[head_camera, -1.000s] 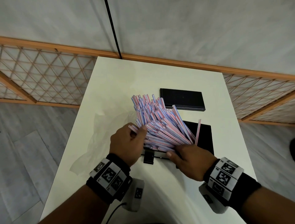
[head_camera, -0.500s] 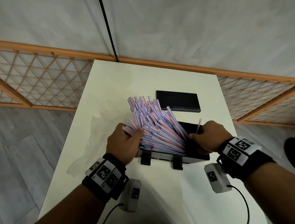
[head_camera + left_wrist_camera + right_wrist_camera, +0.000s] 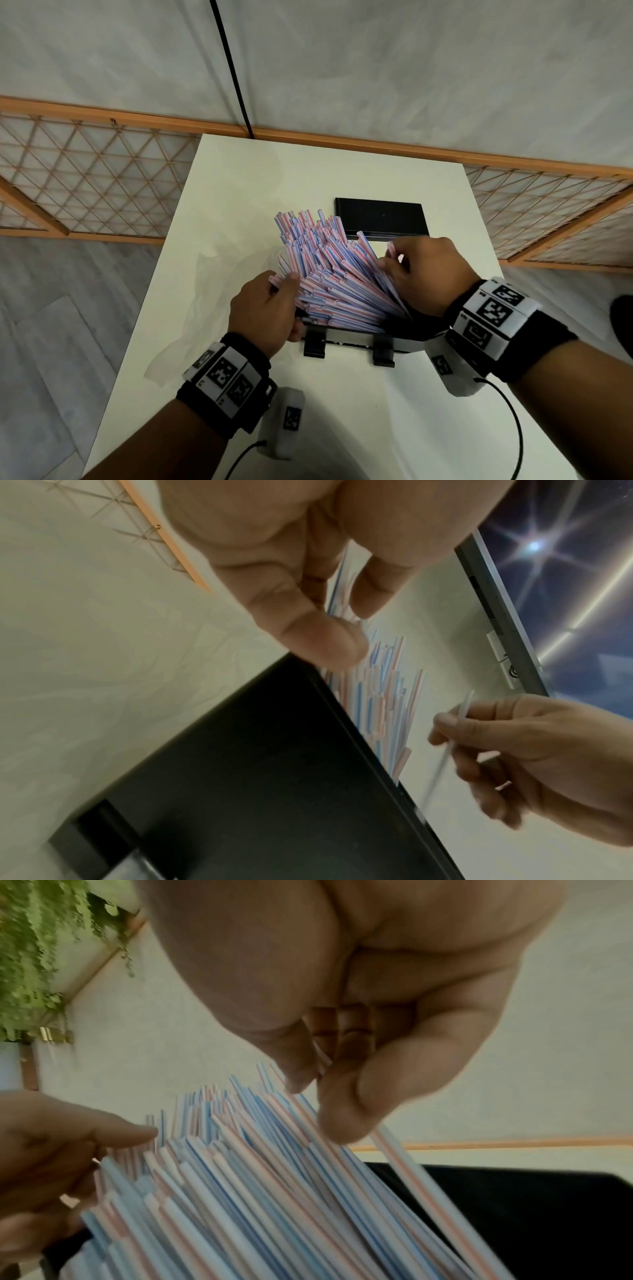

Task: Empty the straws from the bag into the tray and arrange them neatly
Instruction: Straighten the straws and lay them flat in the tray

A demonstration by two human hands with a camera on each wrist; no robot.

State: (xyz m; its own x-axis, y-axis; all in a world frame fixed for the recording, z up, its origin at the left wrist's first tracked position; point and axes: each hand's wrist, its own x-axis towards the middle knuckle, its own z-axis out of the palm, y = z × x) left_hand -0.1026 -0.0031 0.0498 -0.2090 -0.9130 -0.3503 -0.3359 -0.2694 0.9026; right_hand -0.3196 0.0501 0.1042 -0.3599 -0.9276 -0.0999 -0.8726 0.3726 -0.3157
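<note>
Left hand [image 3: 263, 308] gripping fanned straws [image 3: 329, 274] — right hand [image 3: 424, 274] pinching one straw [image 3: 448, 746]; tray [image 3: 349, 337] beneath

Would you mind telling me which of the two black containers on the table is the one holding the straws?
The nearer black tray, the one with two clips on its front edge, between both hands; the straws fan out of it. The farther black box holds none.
</note>
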